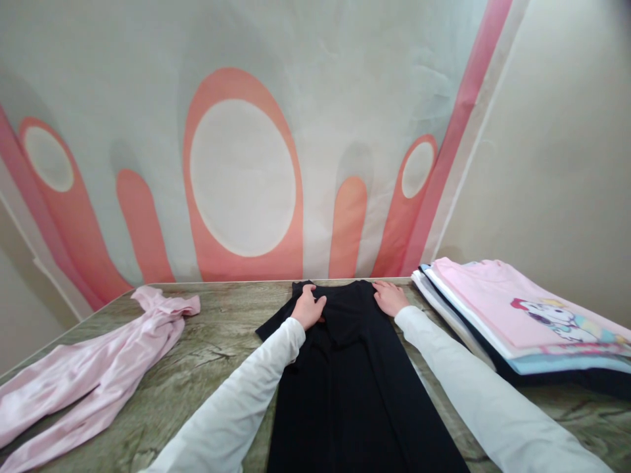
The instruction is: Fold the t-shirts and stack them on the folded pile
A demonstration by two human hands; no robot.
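Note:
A black short-sleeved shirt (340,394) lies lengthwise on the table, its neckline at the far edge. At its left shoulder, my left hand (308,307) is closed on the black fabric, with the thumb pointing right. My right hand (390,298) rests on the shirt's right shoulder edge, fingers stretched out and lying fairly flat. The left sleeve sticks out sideways, while the right side is folded inward with a flap of cloth across the chest. The lower end of the shirt runs out of view at the bottom.
Crumpled pink clothing (113,361) lies on the left of the wood-patterned table (217,348). At the right is a stack of folded clothes (497,309), topped by a pink shirt with a cartoon print. A wall with a coral pattern (246,263) stands behind the table.

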